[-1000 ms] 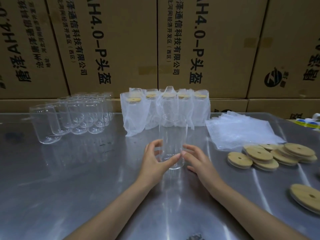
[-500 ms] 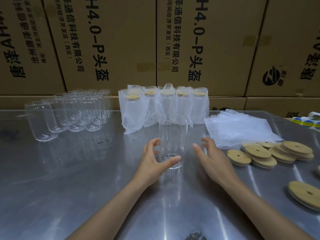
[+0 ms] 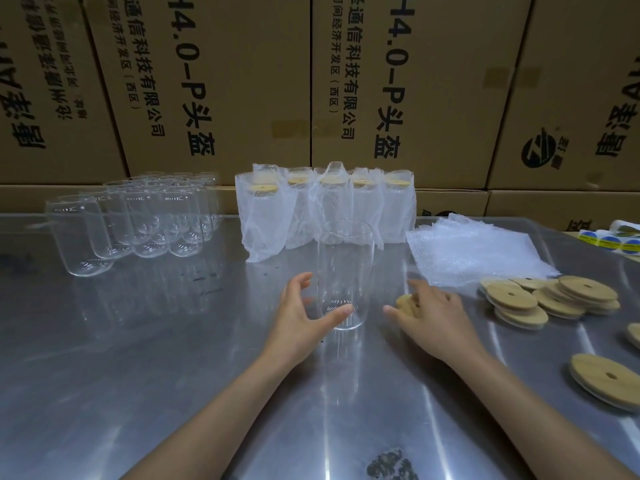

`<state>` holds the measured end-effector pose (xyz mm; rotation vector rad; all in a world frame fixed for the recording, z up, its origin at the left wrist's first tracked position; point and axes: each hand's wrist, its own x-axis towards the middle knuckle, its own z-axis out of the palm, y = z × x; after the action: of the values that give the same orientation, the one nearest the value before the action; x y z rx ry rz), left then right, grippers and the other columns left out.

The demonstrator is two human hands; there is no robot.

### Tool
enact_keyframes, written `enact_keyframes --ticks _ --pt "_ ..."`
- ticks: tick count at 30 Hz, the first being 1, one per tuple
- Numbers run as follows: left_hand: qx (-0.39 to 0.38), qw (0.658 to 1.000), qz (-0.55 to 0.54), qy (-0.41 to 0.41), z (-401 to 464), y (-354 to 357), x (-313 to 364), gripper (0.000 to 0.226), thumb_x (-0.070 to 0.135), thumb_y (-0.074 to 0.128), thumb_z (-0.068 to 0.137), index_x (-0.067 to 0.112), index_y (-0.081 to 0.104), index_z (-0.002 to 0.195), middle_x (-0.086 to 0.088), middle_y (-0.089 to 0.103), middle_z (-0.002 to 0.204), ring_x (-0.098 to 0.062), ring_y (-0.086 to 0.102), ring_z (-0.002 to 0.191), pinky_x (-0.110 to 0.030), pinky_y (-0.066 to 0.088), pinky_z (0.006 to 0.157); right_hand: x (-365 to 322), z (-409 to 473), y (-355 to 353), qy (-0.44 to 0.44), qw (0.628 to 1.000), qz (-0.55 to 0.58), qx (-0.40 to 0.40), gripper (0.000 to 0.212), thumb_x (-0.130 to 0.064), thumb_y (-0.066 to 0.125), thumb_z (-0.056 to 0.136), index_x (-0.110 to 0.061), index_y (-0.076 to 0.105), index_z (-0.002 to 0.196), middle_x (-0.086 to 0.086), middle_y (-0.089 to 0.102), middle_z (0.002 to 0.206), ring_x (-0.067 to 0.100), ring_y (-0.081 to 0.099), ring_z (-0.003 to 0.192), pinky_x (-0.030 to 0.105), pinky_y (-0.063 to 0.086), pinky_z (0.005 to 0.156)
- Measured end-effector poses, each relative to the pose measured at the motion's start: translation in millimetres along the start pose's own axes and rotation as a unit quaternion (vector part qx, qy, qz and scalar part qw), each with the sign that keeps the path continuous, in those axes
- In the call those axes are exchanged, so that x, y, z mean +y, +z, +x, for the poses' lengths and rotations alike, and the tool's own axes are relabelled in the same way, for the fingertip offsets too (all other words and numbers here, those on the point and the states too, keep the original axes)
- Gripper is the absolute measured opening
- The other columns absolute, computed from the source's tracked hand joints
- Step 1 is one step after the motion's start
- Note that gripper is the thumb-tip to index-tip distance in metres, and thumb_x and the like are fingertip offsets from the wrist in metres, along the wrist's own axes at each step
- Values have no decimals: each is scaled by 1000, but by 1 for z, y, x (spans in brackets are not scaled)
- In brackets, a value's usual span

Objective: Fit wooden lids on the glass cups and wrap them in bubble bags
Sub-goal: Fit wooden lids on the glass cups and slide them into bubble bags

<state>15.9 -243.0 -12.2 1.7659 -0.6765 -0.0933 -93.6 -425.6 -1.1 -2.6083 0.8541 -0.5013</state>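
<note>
Steel tabletop (image 3: 138,358). Mid-table: upright, lidless glass cup (image 3: 344,271), left hand (image 3: 298,317) curled round its base. Just beside it, right hand (image 3: 433,317), fingers spread, resting on a wooden lid (image 3: 406,304).

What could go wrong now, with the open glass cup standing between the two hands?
1. The cup is tall and bare. The left hand curls around its base with a loose-looking grip, so a bump may tip it on the metal table.
2. The right hand reaches over one lid close to the cup; sweeping back, it might knock the cup.
3. The wrapped cups stand right behind, so a falling cup may hit them.
</note>
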Motion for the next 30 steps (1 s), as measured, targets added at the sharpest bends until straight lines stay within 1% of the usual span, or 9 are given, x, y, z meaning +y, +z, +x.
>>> enact_keyframes --ticks 4,8,11,13,15,17,21,25,30 --pt "-22 1000 7 9 -1 1 1 93 44 79 72 33 25 147 15 35 147 -8 41 129 -39 41 107 3 1 2 -6 999 -20 -24 55 -60 59 83 -37 49 132 5 44 141 30 39 130 35 35 101" --pt "-36 999 10 13 -1 2 1 97 40 77 76 31 17 151 12 36 150 -8 38 135 -36 37 110 3 2 0 -26 1000 13 9 34 -51 63 82 -39 61 114 -2 61 119 22 57 109 29 39 78" --pt "-36 999 9 12 -1 2 3 89 37 76 78 29 24 149 7 44 144 -7 46 127 -33 41 106 -1 2 -2 -49 993 92 62 28 -49 66 82 -36 66 108 -7 65 112 17 59 104 29 43 80" --pt "-34 999 6 8 -1 3 4 85 36 77 78 30 27 147 8 47 140 -7 49 118 -34 45 102 -8 0 -7 -66 969 209 114 23 -44 69 82 -36 67 104 -9 65 109 12 60 101 28 45 83" --pt "-31 999 8 11 1 4 3 85 36 78 77 29 29 146 10 48 136 -6 51 113 -27 45 97 -18 -3 -18 -97 931 313 162 21 -42 71 80 -35 67 100 -14 66 105 6 60 98 25 46 80" --pt "-33 999 11 15 2 4 3 87 38 79 75 30 29 146 12 50 133 -3 52 110 -21 43 91 -31 -7 -30 -144 900 363 193 27 -46 70 78 -33 67 101 -14 66 105 3 59 98 26 48 82" --pt "-41 999 10 15 6 6 1 88 41 80 72 33 30 144 15 51 130 7 51 106 -29 50 92 -64 -5 -51 -209 862 411 213 27 -48 69 75 -37 65 100 -13 66 105 6 60 101 24 49 85" --pt "-40 999 2 12 6 6 1 88 42 81 70 34 32 143 14 53 130 4 52 109 -36 53 90 -94 7 -55 -247 873 374 194 27 -40 72 81 -28 67 105 -11 65 107 4 58 102 18 45 87" --pt "-39 999 -11 10 7 5 0 94 41 82 70 30 28 146 14 53 130 0 52 112 -34 55 84 -102 17 -41 -227 899 353 127 22 -36 65 89 -26 67 109 -10 66 109 0 62 98 29 52 90"
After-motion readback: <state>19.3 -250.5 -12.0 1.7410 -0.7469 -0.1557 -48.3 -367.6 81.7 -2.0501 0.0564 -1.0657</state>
